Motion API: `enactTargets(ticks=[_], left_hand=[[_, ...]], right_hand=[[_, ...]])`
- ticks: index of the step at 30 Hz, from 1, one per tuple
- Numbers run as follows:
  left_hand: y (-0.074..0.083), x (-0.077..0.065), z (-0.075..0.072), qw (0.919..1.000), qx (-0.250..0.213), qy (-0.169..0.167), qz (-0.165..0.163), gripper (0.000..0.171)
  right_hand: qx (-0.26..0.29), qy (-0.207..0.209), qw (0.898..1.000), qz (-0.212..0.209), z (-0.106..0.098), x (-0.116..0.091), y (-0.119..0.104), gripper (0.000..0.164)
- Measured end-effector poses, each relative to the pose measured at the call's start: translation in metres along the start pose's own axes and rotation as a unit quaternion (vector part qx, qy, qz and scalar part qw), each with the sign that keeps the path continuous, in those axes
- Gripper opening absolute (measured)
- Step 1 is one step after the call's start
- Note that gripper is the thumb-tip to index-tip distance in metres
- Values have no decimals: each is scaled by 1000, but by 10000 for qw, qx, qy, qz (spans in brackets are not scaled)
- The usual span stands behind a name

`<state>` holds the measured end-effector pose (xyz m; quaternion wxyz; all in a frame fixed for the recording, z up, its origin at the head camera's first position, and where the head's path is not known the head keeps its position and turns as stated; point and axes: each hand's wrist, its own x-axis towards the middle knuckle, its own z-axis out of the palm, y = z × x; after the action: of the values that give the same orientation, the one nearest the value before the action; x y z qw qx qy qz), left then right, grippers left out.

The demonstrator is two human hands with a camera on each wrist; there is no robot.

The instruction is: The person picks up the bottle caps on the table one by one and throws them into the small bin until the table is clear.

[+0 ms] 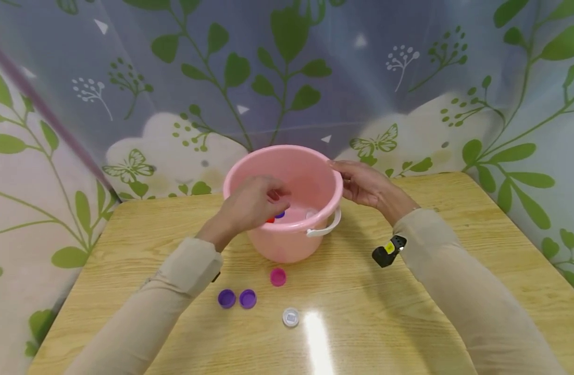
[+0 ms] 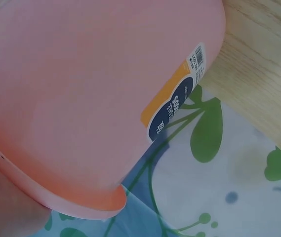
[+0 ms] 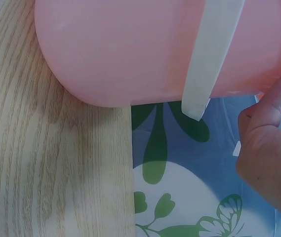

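Observation:
A pink bucket (image 1: 287, 242) with a white handle (image 1: 325, 229) stands toward the back of the table. My left hand (image 1: 256, 202) reaches over its near left rim, fingers loosely bent inside and nothing visible between them. Below that hand, inside the bucket, a red piece (image 1: 270, 220), a blue cap (image 1: 279, 214) and a whitish piece (image 1: 310, 213) show in part. At the right rim my right hand (image 1: 362, 185) holds the bucket, fingertips at the edge. In the left wrist view, part of the left hand (image 2: 12, 202) covers the rim; its fingers are hidden there.
On the wooden table (image 1: 362, 323), in front of the bucket, lie two purple caps (image 1: 226, 299), a magenta cap (image 1: 278, 277) and a white cap (image 1: 290, 317). A leaf-patterned curtain (image 1: 287, 78) hangs right behind the table. A black wrist camera (image 1: 389, 251) juts from the right sleeve.

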<state>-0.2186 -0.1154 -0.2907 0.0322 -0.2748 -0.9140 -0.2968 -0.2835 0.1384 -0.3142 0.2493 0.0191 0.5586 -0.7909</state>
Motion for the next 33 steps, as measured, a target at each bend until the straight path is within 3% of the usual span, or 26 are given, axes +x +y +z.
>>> enactTargets(ticks=[3,7,9,12,14,16,19,27,30,33], left_hand=[[0,-2,3,9992,-110,384,60,21],[-2,-8,7,9907,178,1324,239,24],[-3,-11,8,9789,580,1895,506,23],[-6,-13,7,9514,1080,2660,1116,20],[-9,-14,4,9345,1141,3027,1484,20],[-13,-16,0,9233,1028,3265,1742,21],[-21,-24,-7,9169,818,3493,1749,22],[-52,-71,-15,9160,704,3615,1593,29],[-63,-93,-12,9326,842,3208,1424,26],[-74,-116,-6,9624,1026,2281,1062,21]], right_hand=[[-39,28,10000,3,-1,-1,-1,24],[-14,19,10000,59,0,0,-2,21],[20,-18,9999,105,0,0,-3,21],[27,-93,9998,161,-1,0,-5,20],[31,-112,9998,177,-2,1,-6,18],[22,-137,9998,174,-3,1,-6,16],[47,-152,9997,162,-3,3,-5,15],[111,-132,9996,202,-3,3,-4,15],[124,-142,9996,189,-3,3,-4,15],[103,-101,9997,188,-3,2,-5,15]])
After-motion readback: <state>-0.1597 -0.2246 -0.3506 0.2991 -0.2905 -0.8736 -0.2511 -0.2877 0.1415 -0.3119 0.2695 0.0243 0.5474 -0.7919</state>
